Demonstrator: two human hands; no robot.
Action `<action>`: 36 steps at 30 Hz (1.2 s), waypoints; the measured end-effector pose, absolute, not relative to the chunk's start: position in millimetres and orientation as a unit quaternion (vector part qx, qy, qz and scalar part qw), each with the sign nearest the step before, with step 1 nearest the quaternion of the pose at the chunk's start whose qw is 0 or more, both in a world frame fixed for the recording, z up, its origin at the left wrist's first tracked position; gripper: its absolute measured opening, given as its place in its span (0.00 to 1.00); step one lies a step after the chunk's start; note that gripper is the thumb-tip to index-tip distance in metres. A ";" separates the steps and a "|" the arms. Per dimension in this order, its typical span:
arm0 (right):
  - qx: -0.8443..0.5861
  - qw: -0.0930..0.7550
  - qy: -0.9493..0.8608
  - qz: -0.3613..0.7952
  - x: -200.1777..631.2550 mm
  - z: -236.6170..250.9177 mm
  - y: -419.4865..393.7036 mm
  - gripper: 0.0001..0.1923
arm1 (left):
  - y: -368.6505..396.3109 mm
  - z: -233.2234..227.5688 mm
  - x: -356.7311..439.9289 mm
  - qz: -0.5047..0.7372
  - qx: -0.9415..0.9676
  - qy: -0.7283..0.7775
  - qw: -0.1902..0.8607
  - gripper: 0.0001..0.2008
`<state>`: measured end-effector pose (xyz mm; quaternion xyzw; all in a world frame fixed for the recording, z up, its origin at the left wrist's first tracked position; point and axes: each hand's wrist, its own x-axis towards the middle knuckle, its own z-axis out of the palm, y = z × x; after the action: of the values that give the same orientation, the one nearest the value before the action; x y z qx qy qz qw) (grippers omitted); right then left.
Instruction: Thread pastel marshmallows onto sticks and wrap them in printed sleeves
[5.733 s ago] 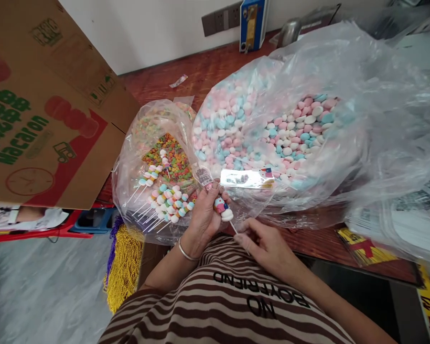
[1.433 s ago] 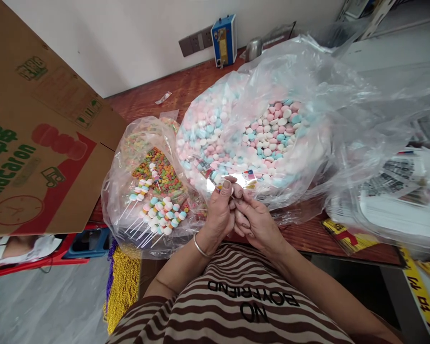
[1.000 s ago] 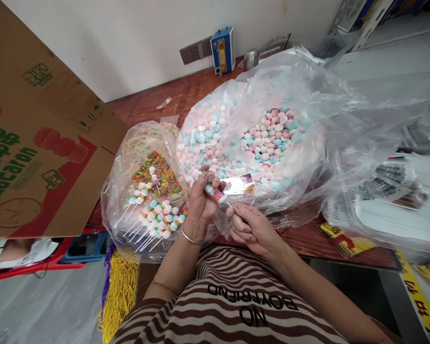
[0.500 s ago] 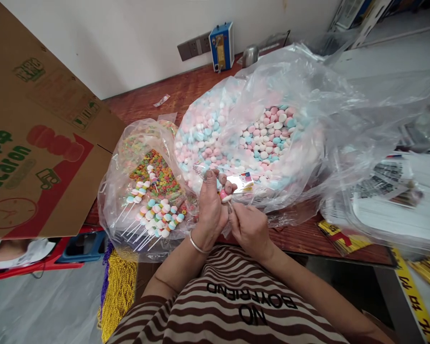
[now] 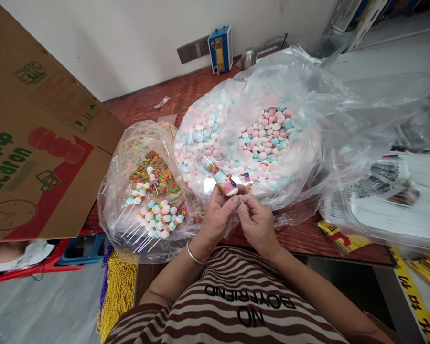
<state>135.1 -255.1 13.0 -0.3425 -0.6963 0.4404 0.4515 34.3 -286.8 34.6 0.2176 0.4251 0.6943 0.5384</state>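
Observation:
Between my hands is a marshmallow skewer (image 5: pixel 230 187) in a clear printed wrapper, its far end pointing up and to the left. My left hand (image 5: pixel 217 212) is closed around its near end, thumb on top. My right hand (image 5: pixel 257 220) pinches at the same end, its fingertips meeting the left thumb; the stick is hidden by the fingers. Just beyond lies a big clear bag of pink, white and blue marshmallows (image 5: pixel 268 134). To the left, finished marshmallow skewers (image 5: pixel 161 217) rest on a bag of colourful ring-shaped pieces (image 5: pixel 150 169).
A large cardboard box (image 5: pixel 39 143) stands at the left. Against the wall are a blue device (image 5: pixel 220 50) and a metal cup (image 5: pixel 249 58). White sticks in a plastic bag (image 5: pixel 390 210) lie at the right, near a yellow packet (image 5: pixel 342 236). Gold tassels (image 5: pixel 120 282) hang below the table's left side.
My left hand has turned from palm up to thumb on top, so the wrapped skewer now shows between the hands. My right hand's fingertips have shifted to meet the left thumb.

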 end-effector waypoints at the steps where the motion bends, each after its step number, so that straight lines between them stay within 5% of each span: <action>1: -0.341 0.452 -0.703 0.430 135.3 13.9 -255.9 0.10 | -287.3 33.6 32.8 0.698 0.228 0.431 0.525 0.19; 7: -0.325 0.463 -0.761 0.319 129.5 7.7 -267.7 0.09 | -287.1 28.8 31.6 0.711 0.241 0.441 0.491 0.09; 12: -0.318 0.456 -0.779 0.289 124.9 3.7 -273.4 0.10 | -286.1 33.6 34.3 0.710 0.208 0.431 0.517 0.12; 21: -0.280 0.356 -0.564 0.691 135.1 11.4 -268.4 0.17 | -281.2 53.1 10.4 0.735 0.196 0.356 0.543 0.24; 26: -0.238 0.281 -0.485 0.793 138.2 -6.9 -273.0 0.18 | -259.3 71.2 -29.5 0.794 0.145 0.334 0.487 0.20; 36: -0.311 0.352 -0.623 0.625 136.3 -7.0 -280.6 0.16 | -258.0 60.1 7.4 0.751 0.121 0.333 0.558 0.16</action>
<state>136.3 -280.6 -7.0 -0.3110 -0.6235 0.6247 0.3525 7.4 -258.0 60.1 0.1209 0.3332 0.7506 0.5576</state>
